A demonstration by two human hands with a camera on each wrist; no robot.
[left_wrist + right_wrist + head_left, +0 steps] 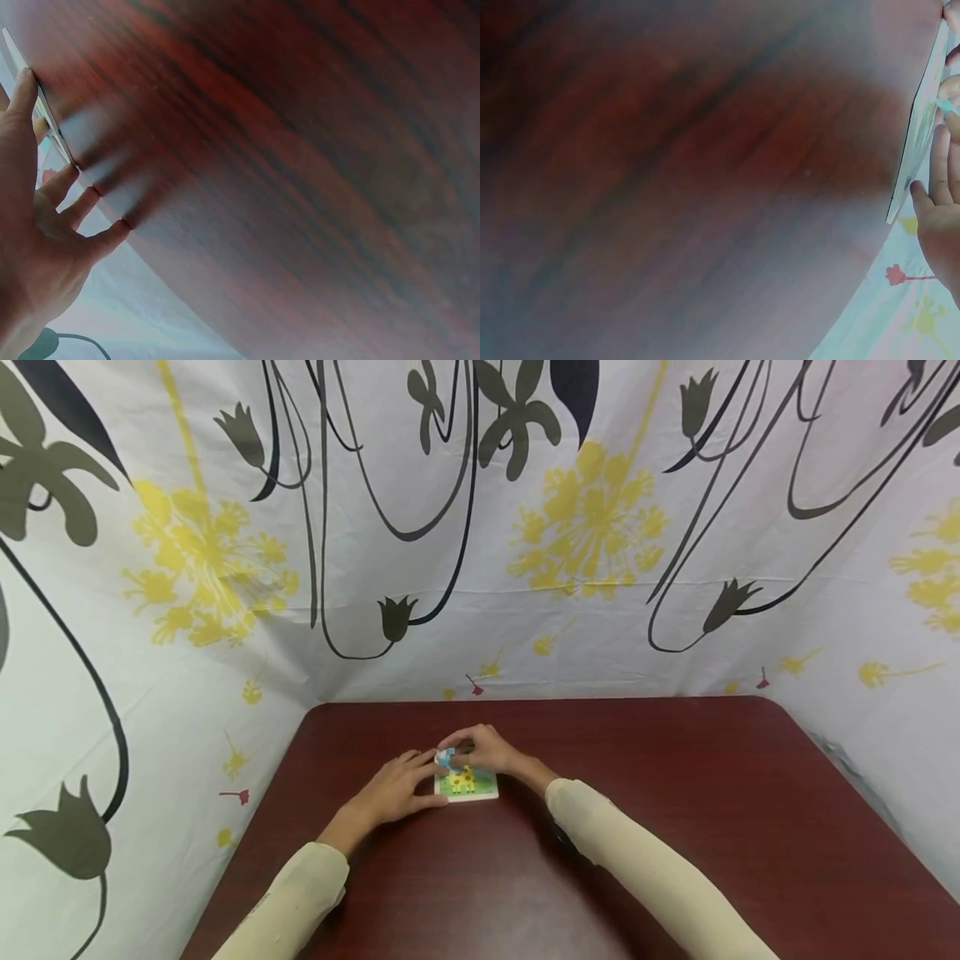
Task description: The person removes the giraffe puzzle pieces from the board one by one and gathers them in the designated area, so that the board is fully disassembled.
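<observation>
A small flat picture board (486, 788), green with yellow animal-like figures (462, 780) and a white border, lies on the table. My left hand (393, 787) is spread along its left side, with thumb and fingers touching the edge. Several fingertips rest on the tabletop in the left wrist view, where the board (58, 135) appears nearly edge-on. Over the board's upper left corner, my right hand (486, 750) pinches a small light-blue piece (446, 759) between thumb and fingers. In the right wrist view the right hand (943, 229) is cut off by the frame edge, and the piece is mostly hidden.
The dark red-brown wooden table (675, 827) extends around the board on all sides. A white cloth (480, 552) printed with grey and yellow flowers hangs behind the table's far edge and along both sides.
</observation>
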